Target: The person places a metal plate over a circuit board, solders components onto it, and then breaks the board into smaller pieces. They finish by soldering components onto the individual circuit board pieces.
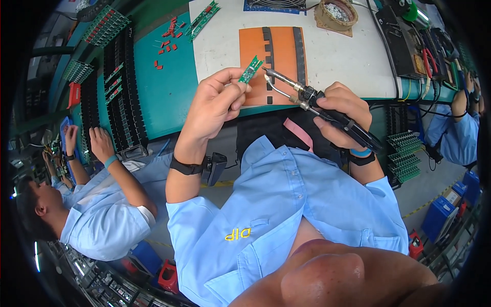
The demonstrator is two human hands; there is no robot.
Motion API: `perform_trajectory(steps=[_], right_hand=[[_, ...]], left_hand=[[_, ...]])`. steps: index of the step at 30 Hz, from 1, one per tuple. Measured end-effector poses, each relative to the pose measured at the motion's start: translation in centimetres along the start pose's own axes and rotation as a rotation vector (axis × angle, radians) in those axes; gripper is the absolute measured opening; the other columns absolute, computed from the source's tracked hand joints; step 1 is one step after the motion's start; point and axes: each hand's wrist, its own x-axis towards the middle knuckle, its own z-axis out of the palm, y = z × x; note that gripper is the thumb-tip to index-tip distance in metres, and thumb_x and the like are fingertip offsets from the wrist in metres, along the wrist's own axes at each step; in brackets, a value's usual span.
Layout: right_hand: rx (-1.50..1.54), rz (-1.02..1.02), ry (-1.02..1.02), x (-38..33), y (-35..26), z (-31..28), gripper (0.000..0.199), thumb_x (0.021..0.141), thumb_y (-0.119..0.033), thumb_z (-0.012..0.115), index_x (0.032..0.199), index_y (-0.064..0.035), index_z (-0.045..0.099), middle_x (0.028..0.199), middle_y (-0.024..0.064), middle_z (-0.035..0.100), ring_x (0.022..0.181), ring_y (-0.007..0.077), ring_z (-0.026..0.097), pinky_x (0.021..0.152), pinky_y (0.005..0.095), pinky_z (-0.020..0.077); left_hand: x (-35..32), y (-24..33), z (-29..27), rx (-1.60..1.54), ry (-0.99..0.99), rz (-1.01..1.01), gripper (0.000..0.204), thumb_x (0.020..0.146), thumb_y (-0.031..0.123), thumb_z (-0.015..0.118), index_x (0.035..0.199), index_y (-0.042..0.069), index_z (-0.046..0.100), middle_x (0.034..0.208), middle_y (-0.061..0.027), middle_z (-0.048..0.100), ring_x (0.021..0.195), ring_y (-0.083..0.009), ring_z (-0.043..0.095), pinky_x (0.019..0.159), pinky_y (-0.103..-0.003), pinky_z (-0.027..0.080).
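Pinched in the fingers of my left hand (217, 100) is a small green circuit board (250, 70), tilted above an orange board (286, 56). My right hand (343, 113) is closed round a black soldering iron (348, 125) with a thin curved metal tube alongside its tip. That tip points left, close to the circuit board's upper right end; whether they touch I cannot tell. Two dark slotted strips run along the orange board, which lies on a white sheet (220, 51).
Red components (169, 42) lie scattered on the green mat (158, 97), near more green boards (203, 20). A tip-cleaning pot (335, 13) stands at the back. Black racks (125, 92) are at left, where a co-worker's hand (102, 145) rests. Tools and cables (427, 64) crowd the right.
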Motion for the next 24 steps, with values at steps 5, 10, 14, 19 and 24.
perform_trajectory(steps=[5,10,14,19,24], right_hand=[[0.010,-0.001,-0.016,0.12,0.00,0.18,0.045,0.066,0.007,0.076,0.110,0.0054,0.069,0.087,0.0152,0.067,0.075,0.0288,0.061,0.068,0.0382,0.0487],[0.007,-0.004,-0.031,0.22,0.24,0.41,0.046,0.066,0.007,0.076,0.111,0.0051,0.069,0.088,0.0149,0.067,0.075,0.0285,0.061,0.068,0.0380,0.0485],[-0.011,-0.011,-0.046,0.45,0.09,0.37,0.046,0.066,0.007,0.076,0.111,0.0048,0.069,0.087,0.0145,0.067,0.075,0.0281,0.061,0.068,0.0377,0.0483],[-0.014,-0.020,-0.053,0.50,0.03,0.35,0.046,0.066,0.008,0.076,0.111,0.0047,0.069,0.087,0.0143,0.067,0.075,0.0279,0.061,0.068,0.0377,0.0481],[-0.018,-0.021,-0.052,0.43,-0.06,0.41,0.045,0.066,0.007,0.076,0.111,0.0045,0.069,0.087,0.0141,0.067,0.075,0.0278,0.061,0.067,0.0375,0.0479]], left_hand=[[-0.03,-0.24,-0.60,0.017,-0.047,0.010,0.024,0.103,0.004,0.054,0.122,-0.006,0.063,0.074,0.0025,0.053,0.061,-0.0014,0.041,0.047,-0.018,0.031],[-0.27,0.15,0.19,0.011,0.007,0.004,0.023,0.102,0.004,0.053,0.122,-0.006,0.063,0.074,0.0026,0.052,0.060,-0.0014,0.041,0.047,-0.019,0.031],[-0.29,0.20,0.03,0.029,-0.007,0.008,0.023,0.102,0.004,0.053,0.121,-0.006,0.063,0.072,0.0028,0.051,0.060,-0.0015,0.040,0.047,-0.019,0.031],[-0.17,-0.10,-0.37,0.025,-0.016,0.016,0.023,0.102,0.004,0.053,0.120,-0.006,0.063,0.071,0.0029,0.051,0.059,-0.0016,0.040,0.047,-0.019,0.030],[-0.23,-0.13,-0.34,0.037,-0.033,0.019,0.022,0.102,0.004,0.054,0.120,-0.006,0.063,0.070,0.0034,0.049,0.058,-0.0013,0.038,0.046,-0.019,0.030]])
